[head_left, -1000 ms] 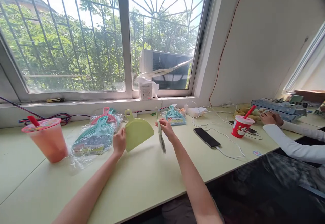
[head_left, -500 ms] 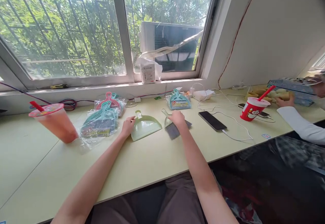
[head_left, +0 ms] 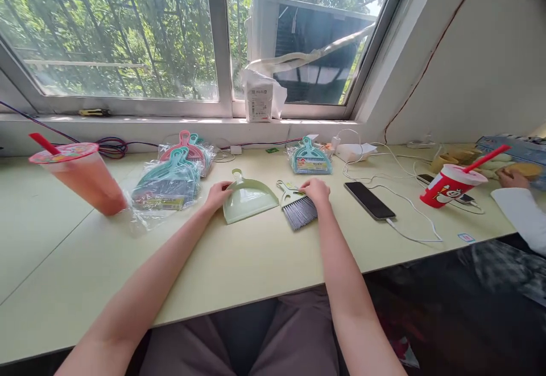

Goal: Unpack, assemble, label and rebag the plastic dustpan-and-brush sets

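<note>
A pale green dustpan (head_left: 249,201) lies flat on the table in front of me. My left hand (head_left: 218,195) is closed on its left edge, close to the looped handle. Just right of it lies a small hand brush (head_left: 300,211) with grey bristles and a pale green handle that points up and left. My right hand (head_left: 316,190) grips the brush at its right side, fingers bent over the edge; the fingertips are partly hidden. Brush and dustpan lie close together at the brush's handle end.
Wrapped dustpan sets (head_left: 170,180) lie at the left, another turquoise set (head_left: 310,157) at the back. A tilted drink cup (head_left: 87,180) stands far left, a red cup (head_left: 452,185) right. A phone (head_left: 369,200) with a white cable lies right. A co-worker's hand (head_left: 514,180) is far right.
The view has shifted slightly. My right hand has moved from over the brush's handle end to its right side, uncovering handle and bristles. My left hand stays at the dustpan.
</note>
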The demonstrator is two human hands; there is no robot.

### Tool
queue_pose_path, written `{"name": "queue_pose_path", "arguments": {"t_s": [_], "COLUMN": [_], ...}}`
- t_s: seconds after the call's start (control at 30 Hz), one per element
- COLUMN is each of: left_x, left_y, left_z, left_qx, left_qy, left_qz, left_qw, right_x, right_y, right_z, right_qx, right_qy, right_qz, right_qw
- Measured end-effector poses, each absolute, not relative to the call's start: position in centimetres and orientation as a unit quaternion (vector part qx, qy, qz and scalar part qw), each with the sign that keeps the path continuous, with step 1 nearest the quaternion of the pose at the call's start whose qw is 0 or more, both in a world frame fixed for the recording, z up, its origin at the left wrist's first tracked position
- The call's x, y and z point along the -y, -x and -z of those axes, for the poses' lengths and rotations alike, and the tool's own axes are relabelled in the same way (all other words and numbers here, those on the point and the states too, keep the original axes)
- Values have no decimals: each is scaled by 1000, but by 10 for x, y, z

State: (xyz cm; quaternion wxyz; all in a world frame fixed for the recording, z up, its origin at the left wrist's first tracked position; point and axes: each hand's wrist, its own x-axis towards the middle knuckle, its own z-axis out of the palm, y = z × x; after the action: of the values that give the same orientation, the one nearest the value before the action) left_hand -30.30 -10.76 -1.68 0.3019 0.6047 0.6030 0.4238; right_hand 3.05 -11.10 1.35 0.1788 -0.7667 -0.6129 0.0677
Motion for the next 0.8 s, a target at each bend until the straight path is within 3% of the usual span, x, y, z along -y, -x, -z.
{"name": "queue_pose_path", "arguments": {"t_s": [0.13, 0.23, 0.33, 0.43, 0.5, 0.8], "left_x": [108, 113, 118, 120, 121, 133], "left_y": [303, 304, 302, 298, 294, 290], "left_z": [19, 18, 17, 17, 17, 5], "left_qx": [-586, -535, -465, -432, -422, -394], "left_qy": [-582, -563, -546, -520, -502, -616], "left_qz": [-457, -498, -526, -543, -547, -432], "left_qw": [329, 387, 457, 498, 520, 528], "right_x": [109, 108, 106, 112, 120, 146], "right_y": [-38, -44, -36, -4, 25, 69], "right_z": [-17, -21, -26, -26, -22, -13], "right_qx": [598, 581, 628, 628, 616, 704], "right_qy": [766, 730, 573, 462, 476, 571], "right_qz": [-74, -113, -246, -328, -312, -116], "right_qw": [224, 342, 465, 533, 545, 405]}}
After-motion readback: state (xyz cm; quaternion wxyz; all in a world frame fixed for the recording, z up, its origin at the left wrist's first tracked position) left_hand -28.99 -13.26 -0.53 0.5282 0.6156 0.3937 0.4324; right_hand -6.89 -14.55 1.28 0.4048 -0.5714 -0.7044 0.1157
